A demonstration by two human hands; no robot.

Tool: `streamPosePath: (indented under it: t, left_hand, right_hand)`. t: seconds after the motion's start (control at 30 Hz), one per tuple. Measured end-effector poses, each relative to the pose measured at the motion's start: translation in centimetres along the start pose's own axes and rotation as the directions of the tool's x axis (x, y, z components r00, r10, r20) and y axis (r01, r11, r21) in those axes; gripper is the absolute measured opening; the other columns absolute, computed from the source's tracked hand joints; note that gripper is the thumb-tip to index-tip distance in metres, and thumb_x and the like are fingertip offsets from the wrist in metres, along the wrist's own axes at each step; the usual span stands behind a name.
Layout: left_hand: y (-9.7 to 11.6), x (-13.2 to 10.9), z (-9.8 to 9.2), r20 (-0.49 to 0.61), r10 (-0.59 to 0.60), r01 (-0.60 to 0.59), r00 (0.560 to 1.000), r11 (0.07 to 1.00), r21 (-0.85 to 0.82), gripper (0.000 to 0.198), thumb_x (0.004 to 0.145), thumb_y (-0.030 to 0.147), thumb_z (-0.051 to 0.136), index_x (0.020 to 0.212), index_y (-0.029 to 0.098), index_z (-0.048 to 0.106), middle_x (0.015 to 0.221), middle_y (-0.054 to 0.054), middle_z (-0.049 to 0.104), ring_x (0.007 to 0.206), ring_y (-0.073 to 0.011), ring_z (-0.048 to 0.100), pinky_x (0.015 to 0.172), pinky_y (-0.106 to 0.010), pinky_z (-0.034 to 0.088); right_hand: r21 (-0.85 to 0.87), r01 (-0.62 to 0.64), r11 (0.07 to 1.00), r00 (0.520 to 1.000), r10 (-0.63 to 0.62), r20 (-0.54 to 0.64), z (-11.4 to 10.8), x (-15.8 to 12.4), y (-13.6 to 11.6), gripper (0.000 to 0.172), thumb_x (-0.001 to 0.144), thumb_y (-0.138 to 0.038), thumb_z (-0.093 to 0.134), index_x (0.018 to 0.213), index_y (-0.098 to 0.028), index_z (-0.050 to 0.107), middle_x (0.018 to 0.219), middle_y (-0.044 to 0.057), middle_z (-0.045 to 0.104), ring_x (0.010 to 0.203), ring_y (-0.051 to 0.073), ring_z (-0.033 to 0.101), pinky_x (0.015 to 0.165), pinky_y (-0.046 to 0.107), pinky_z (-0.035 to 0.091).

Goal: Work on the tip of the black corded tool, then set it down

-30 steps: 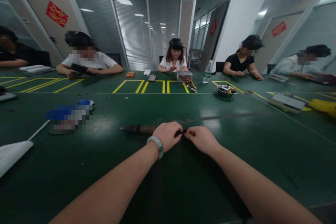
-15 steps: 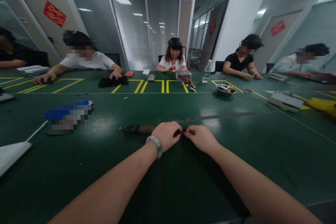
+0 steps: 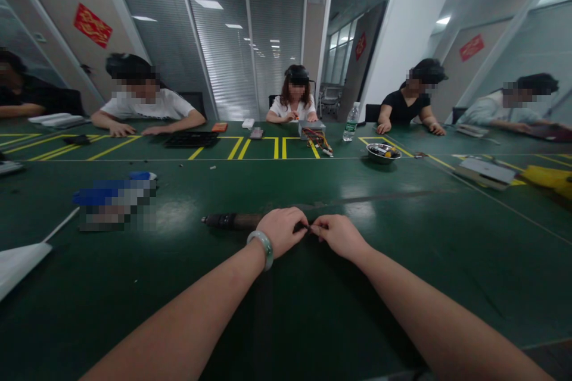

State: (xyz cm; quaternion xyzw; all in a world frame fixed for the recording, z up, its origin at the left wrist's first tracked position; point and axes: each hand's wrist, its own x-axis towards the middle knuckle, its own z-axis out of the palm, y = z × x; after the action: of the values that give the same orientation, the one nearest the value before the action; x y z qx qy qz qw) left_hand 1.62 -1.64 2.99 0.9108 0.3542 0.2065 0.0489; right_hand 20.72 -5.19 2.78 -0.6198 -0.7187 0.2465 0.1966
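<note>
An electric screwdriver, dark brown with a black collar and a narrow metal tip, lies across the green table with the tip toward the left. My left hand, wearing a pale green bangle at the wrist, is in front of its right part and hides it. The fingers of that hand are closed on a small dark piece. Close against them, my right hand has thumb and forefinger pinched together at the end of the piece. What exactly lies between those fingertips is too small to make out.
Across the table several people sit working. A metal bowl of small parts, a water bottle and a metal box with coloured wires stand on the far side. A blurred-out blue and white item lies at left.
My hands stay almost in place, fingertips shifting slightly. Across the table at left, a person's hands have come off the black tray and a dark item.
</note>
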Motion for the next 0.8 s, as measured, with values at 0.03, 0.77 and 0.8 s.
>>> streamPosePath:
  t: [0.03,0.77,0.8]
  left_hand:
    - [-0.01,0.01,0.05,-0.002,0.000,0.000,1.000,1.000,0.000,0.009,0.082,0.029,0.059,0.089,0.023,0.060,0.092,0.002,0.064,0.087,-0.0164,0.059,0.076,-0.031,0.043]
    - [0.32,-0.08,-0.01,0.016,-0.078,0.078,0.997,0.997,0.027,0.011,0.082,0.029,0.059,0.092,0.024,0.057,0.090,0.001,0.062,0.082,-0.0177,0.059,0.075,-0.032,0.044]
    - [0.31,-0.08,-0.03,0.020,-0.068,0.068,0.997,0.997,0.029,0.011,0.083,0.029,0.058,0.092,0.024,0.057,0.090,0.001,0.062,0.083,-0.0174,0.059,0.075,-0.032,0.044]
  right_hand:
    - [-0.001,-0.006,1.000,1.000,0.006,-0.007,0.07,0.02,0.00,0.024,0.086,-0.039,0.051,0.077,-0.023,0.067,0.065,-0.004,0.064,0.059,0.011,0.055,0.055,0.023,0.031]
    - [-0.007,-0.034,0.999,0.999,0.034,-0.020,0.14,-0.23,-0.69,0.026,0.088,-0.038,0.049,0.073,-0.021,0.062,0.062,-0.004,0.062,0.057,0.010,0.053,0.054,0.023,0.029]
    - [-0.003,-0.037,0.999,0.999,0.037,-0.012,0.12,-0.23,-0.66,0.027,0.089,-0.038,0.049,0.073,-0.021,0.062,0.063,-0.004,0.062,0.057,0.010,0.053,0.054,0.023,0.029]
